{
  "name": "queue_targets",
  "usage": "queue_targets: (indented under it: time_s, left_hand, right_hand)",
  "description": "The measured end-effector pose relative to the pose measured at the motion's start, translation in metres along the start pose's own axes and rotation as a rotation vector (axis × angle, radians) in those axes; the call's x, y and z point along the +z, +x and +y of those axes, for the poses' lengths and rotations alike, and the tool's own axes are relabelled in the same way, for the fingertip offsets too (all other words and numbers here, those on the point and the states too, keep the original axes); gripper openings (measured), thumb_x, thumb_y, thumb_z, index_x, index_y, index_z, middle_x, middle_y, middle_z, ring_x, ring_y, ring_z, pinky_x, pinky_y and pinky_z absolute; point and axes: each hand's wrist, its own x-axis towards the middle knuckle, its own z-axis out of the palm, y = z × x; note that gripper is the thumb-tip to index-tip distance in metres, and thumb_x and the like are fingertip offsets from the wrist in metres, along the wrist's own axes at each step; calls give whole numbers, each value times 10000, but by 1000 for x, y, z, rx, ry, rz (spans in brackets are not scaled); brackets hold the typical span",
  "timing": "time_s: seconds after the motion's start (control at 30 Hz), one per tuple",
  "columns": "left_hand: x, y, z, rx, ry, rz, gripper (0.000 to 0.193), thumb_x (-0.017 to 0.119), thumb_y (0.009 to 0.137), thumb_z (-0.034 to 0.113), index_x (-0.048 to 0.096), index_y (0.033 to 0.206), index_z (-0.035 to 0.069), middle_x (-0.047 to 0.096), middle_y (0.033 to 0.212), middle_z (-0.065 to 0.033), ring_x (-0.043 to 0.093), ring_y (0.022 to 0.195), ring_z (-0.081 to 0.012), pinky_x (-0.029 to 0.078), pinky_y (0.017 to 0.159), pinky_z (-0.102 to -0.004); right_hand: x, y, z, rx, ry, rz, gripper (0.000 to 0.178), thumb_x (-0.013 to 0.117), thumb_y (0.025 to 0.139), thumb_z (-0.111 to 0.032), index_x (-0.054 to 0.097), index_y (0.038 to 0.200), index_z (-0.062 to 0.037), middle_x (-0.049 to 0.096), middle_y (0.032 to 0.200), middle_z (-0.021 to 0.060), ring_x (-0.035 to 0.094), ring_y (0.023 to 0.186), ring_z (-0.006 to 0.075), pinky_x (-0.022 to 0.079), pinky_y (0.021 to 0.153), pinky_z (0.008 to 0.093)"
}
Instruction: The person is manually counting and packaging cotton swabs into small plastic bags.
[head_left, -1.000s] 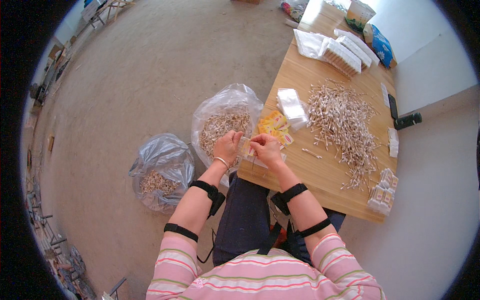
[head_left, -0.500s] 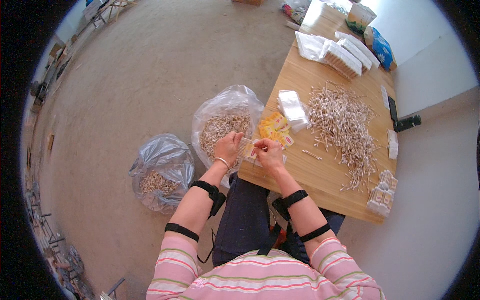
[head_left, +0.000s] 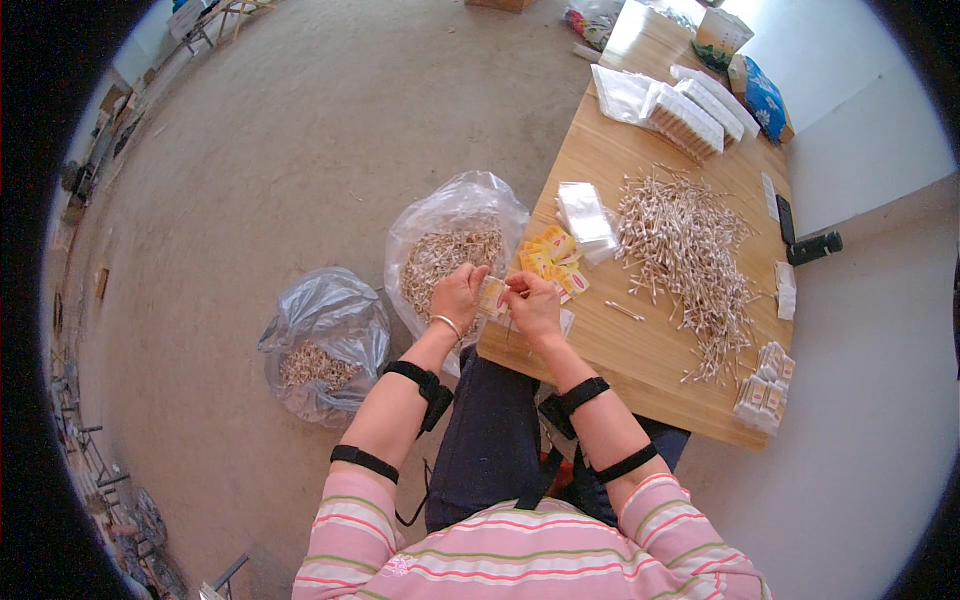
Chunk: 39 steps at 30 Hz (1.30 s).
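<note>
My left hand is closed on the left side of a small clear packet of cotton swabs, with a yellow-and-white card showing at its front. At the other side my right hand pinches the packet's edge by the card between thumb and fingers. Both hands are at the table's near left corner. Just beyond them lie several loose yellow cards and a stack of clear plastic sleeves. A large heap of loose cotton swabs spreads over the table to the right.
Two clear bags of swabs, a larger bag and a smaller bag, stand on the floor left of the wooden table. Filled packs sit at the near right corner. Larger swab bundles lie farther back, near the wall.
The yellow card has shifted left, toward my left hand, and now covers swabs that were showing before. My right hand has moved slightly left; my left hand stays in place.
</note>
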Motion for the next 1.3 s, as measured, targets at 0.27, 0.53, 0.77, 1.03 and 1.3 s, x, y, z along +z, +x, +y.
queue_targets:
  time_s: [0.27, 0.53, 0.77, 1.03, 1.3]
  left_hand:
    - [-2, 0, 4, -53, -13, -45, 405, 448, 931, 429, 566, 823, 57, 593, 757, -225, 571, 753, -433, 438, 616, -490]
    - [-1, 0, -7, -85, -31, -92, 493, 341, 956, 462, 596, 940, 41, 602, 868, -233, 571, 852, -434, 453, 714, -463]
    - [-4, 1, -5, -78, 7, -134, 476, 342, 962, 434, 564, 871, 22, 592, 845, -239, 561, 837, -442, 438, 698, -480]
    - [-2, -2, 1, -88, -19, -119, 461, 352, 962, 429, 561, 877, 27, 590, 847, -239, 557, 840, -444, 435, 697, -484]
    - [-2, -2, 2, -71, 0, -114, 446, 356, 962, 422, 558, 882, 32, 592, 859, -240, 556, 865, -443, 436, 701, -489]
  right_hand:
    - [5, -21, -5, -145, -383, 262, 223, 597, 787, -73, 581, 1007, -36, 550, 1040, 137, 572, 931, 314, 460, 789, 409]
    - [31, -64, 5, -219, -875, 202, 657, 573, 842, -323, 334, 1322, 57, 285, 1417, 201, 188, 1347, 361, 134, 1088, 478]
    - [48, -67, 1, -209, -813, 69, 774, 501, 885, -385, 183, 1370, 128, 123, 1464, 287, 19, 1392, 396, 25, 1110, 496]
    - [42, -66, 9, -185, -881, 63, 810, 512, 876, -394, 161, 1362, 150, 98, 1458, 313, 17, 1388, 409, 27, 1113, 497]
    - [39, -64, 13, -170, -824, 209, 715, 535, 874, -330, 241, 1350, 116, 161, 1455, 281, 85, 1378, 399, 87, 1110, 491]
